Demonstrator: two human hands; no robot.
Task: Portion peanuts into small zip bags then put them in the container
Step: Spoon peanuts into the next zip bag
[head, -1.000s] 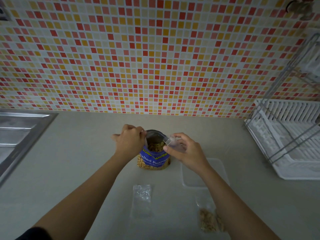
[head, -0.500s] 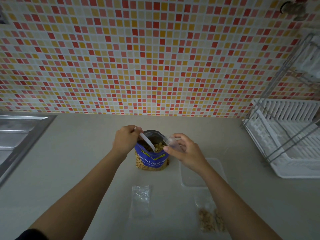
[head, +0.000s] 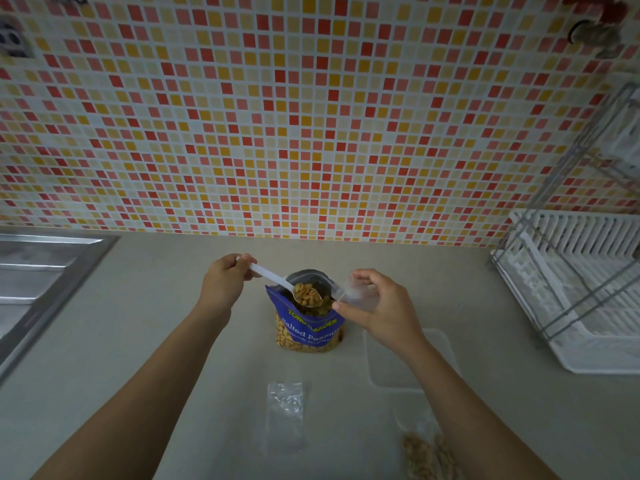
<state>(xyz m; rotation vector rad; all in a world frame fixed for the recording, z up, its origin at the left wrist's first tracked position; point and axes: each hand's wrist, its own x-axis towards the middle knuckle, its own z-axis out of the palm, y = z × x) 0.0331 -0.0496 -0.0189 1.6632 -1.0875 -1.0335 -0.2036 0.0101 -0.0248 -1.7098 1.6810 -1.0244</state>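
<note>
My left hand pinches the handle of one white plastic spoon, its bowl heaped with peanuts above the open blue pouch labelled "Salted Peanuts". My right hand grips one clear small zip bag just right of the pouch. Nearer me than the pouch: one empty crinkled bag, one filled bag, and one translucent rounded-square container.

Counts on the counter

Three zip bags are seen: one held open, one empty, one filled. One peanut pouch, one spoon, one container, one rack, one sink and two hands, left and right, are counted.
</note>
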